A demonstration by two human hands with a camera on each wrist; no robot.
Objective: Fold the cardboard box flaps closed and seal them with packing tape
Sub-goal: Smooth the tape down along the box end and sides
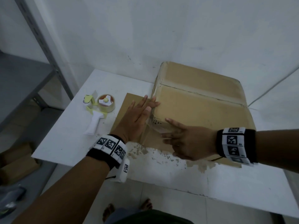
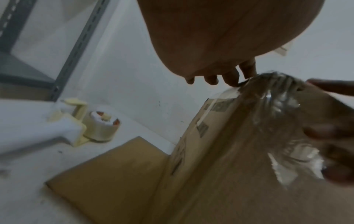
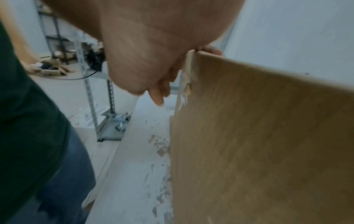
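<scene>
The right hand (image 3: 153,63) touches the cardboard box (image 3: 268,144) at its top corner.

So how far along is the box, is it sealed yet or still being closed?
Done: the top flaps of the cardboard box lie folded flat, meeting at a centre seam. In hand: both hands sit at its near corner, left hand flat on the side, right hand on the clear tape there. Left: the seam looks bare, so it probably needs taping; the tape dispenser lies unused on the table.

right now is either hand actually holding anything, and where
Nothing is gripped. Left hand and right hand lie with straight fingers on the cardboard box at its near left corner.
</scene>
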